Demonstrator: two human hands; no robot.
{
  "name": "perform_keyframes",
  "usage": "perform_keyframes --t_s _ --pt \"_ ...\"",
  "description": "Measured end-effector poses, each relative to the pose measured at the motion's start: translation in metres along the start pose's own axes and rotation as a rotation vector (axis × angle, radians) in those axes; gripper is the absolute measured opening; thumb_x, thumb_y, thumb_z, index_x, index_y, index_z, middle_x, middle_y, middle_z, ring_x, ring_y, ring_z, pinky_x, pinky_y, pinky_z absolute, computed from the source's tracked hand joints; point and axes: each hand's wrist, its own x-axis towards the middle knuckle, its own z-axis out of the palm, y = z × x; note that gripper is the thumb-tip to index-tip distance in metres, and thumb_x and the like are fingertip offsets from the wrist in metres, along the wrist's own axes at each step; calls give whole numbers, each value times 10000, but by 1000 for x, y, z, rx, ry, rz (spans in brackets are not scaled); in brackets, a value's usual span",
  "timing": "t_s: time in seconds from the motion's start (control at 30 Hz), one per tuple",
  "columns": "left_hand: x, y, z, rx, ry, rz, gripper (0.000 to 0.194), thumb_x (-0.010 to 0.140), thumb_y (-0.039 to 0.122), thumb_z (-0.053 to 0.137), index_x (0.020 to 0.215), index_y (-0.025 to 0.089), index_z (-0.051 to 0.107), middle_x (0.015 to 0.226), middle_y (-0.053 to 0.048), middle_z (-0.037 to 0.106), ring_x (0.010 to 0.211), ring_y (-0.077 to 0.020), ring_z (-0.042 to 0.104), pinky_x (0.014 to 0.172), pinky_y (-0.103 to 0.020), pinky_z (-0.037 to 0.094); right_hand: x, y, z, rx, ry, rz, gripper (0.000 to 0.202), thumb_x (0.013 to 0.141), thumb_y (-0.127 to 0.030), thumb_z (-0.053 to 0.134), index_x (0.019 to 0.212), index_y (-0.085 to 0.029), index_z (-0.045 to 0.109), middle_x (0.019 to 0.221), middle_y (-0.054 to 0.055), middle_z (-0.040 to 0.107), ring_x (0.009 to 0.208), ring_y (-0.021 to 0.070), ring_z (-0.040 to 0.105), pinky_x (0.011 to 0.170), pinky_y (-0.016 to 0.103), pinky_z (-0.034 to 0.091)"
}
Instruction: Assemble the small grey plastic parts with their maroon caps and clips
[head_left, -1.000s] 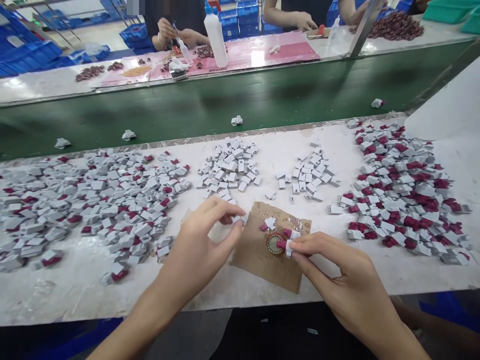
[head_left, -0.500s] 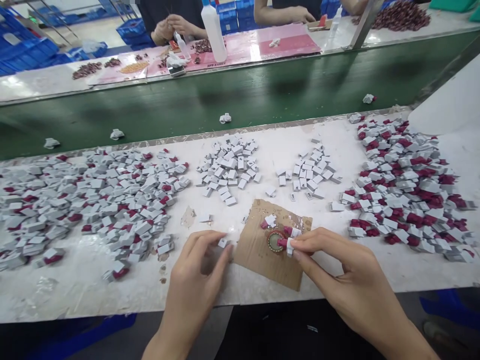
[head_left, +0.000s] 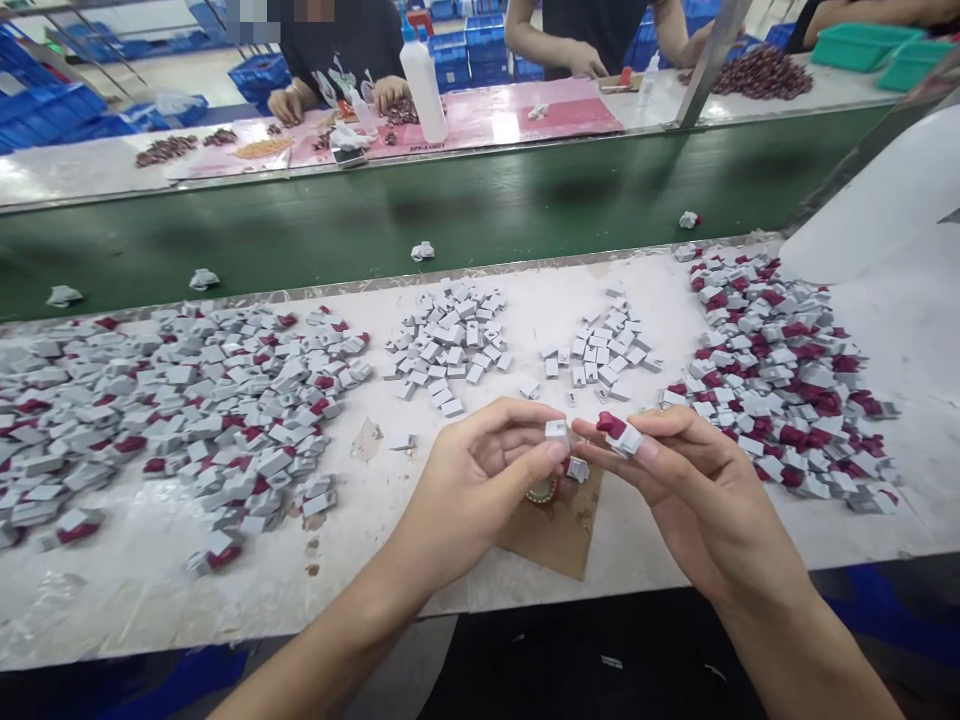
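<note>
Cap half hidden just below the left fingers, cardboard partly covered too, and beyond them, lettering blurred!

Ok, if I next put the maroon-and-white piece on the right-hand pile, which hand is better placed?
Probably your right hand: it holds the maroon-and-white piece and is nearer the pile. Your left hand holds a white block, farther away.
</note>
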Motion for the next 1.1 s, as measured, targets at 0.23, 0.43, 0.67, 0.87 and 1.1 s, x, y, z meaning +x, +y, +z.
perform_keyframes --t_s 0.23,0.43,0.67,0.87,1.1 --pt "10 3 7 -26 -90 -67 198 1021 317 899 1171 195 855 1123 -81 901 978 -191 841 825 -233 670 1 -4 -1 -54 4 -32 93 953 -393 963 998 -320 927 1002 14 873 947 189 847 879 294 718" --pt "10 6 6 -1 -116 -66 189 1001 303 917 1148 197 864 1107 -79 895 975 -189 830 855 -246 667 0 -5 -4 -160 -44 -64 26 991 -338 933 1012 -351 926 988 -2 887 940 150 859 855 203 692" --pt "18 16 6 93 -185 -43 105 967 259 907 1036 195 860 991 -59 868 836 -173 791 752 -254 656 8 -30 -4 -252 -171 -23 72 942 -308 966 983 -277 916 993 50 902 956 198 882 858 242 718" --pt "56 32 4 220 -245 98 164 951 261 900 1098 223 839 1007 -49 861 911 -216 816 803 -316 677 31 -43 -8 -338 -94 -112 111 936 -345 955 954 -265 880 975 42 893 933 211 873 817 283 730" --pt "175 54 -13 782 -37 353 46 976 247 833 999 206 836 1089 -96 855 1024 -273 766 999 -443 601 155 -74 -22 -1138 168 -305 256 1006 -271 800 1252 -239 861 1289 122 858 1052 314 830 927 503 715"
